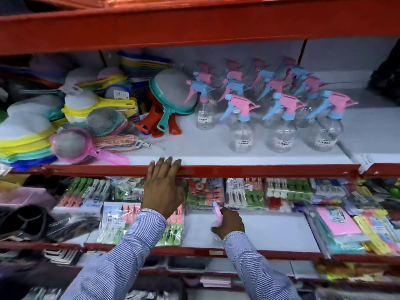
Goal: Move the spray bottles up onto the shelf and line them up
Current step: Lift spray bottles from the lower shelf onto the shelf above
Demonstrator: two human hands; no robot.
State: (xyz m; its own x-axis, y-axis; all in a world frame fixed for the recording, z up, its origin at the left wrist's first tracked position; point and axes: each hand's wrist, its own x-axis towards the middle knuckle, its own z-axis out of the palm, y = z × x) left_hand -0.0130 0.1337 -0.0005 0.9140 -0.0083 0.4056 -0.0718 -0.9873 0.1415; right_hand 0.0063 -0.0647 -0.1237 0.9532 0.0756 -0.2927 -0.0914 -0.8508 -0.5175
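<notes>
Several clear spray bottles [279, 118] with pink and blue trigger heads stand in rows on the upper white shelf [194, 152], right of centre. My left hand [163, 187] rests flat on that shelf's red front edge, fingers hooked over the lip. My right hand [229, 223] is on the lower shelf [270, 230], wrapped around one more spray bottle [217, 213]; its pink trigger head with a blue tip sticks up above my fingers, and its clear body is mostly hidden under my palm.
Plastic strainers [71, 144] and scrubbers crowd the upper shelf's left half. Packs of clothes pegs [244, 191] and cloths [337, 221] fill the lower shelf around my right hand. A red beam [194, 24] runs overhead. A bare strip of upper shelf lies in front of the bottles.
</notes>
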